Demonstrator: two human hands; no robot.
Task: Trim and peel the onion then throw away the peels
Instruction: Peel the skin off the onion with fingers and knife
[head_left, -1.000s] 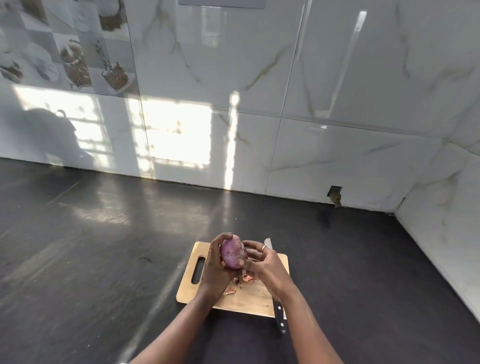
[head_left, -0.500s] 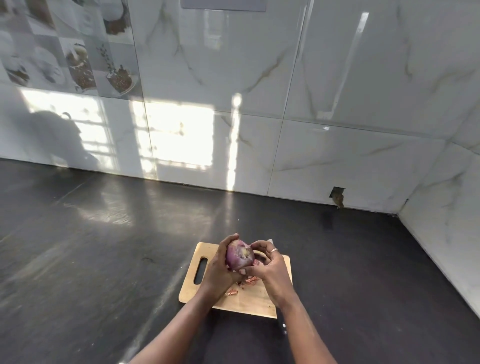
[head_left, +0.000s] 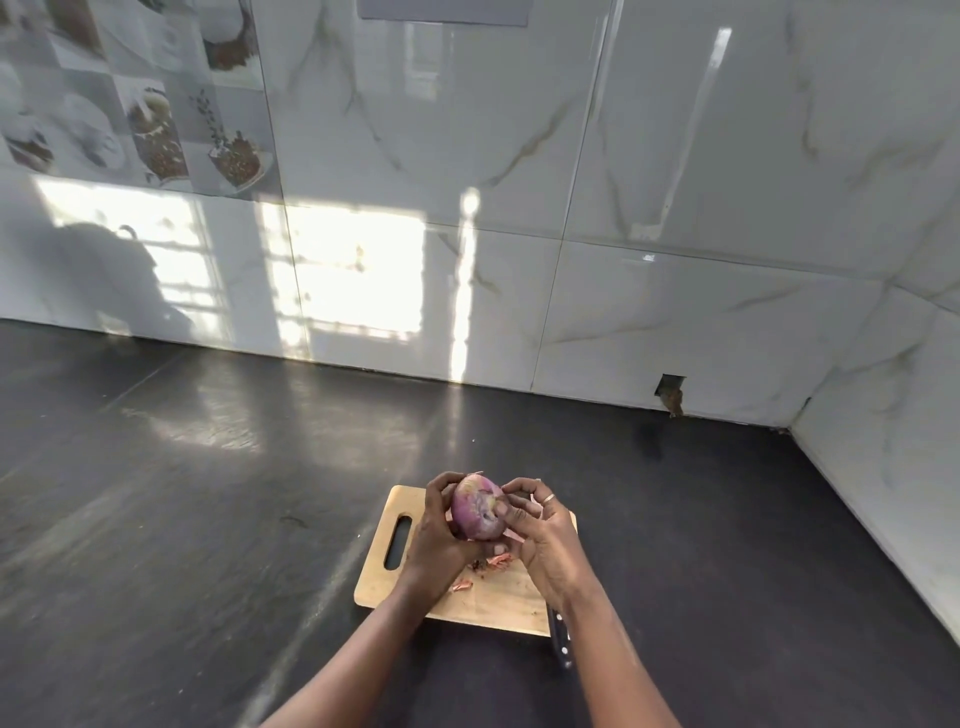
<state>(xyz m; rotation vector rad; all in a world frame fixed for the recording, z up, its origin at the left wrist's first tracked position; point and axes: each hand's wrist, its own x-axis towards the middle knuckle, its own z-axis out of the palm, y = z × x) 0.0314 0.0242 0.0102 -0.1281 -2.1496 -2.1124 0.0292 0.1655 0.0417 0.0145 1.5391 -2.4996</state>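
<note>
Cupped a round purple onion (head_left: 478, 506) in the left hand (head_left: 439, 540), fingers curled round it, just above a pale wooden cutting board (head_left: 384, 582). Pinched its side with thumb and forefinger of the right hand (head_left: 545, 540). Reddish peel scraps (head_left: 498, 560) on the board below.

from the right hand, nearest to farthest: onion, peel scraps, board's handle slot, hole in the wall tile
1. Round purple onion, gripped by the right hand, on its left.
2. Reddish peel scraps, just beneath it on the wooden cutting board.
3. Oblong handle slot at the board's left end.
4. Dark hole in the white wall tile, far back right.
</note>
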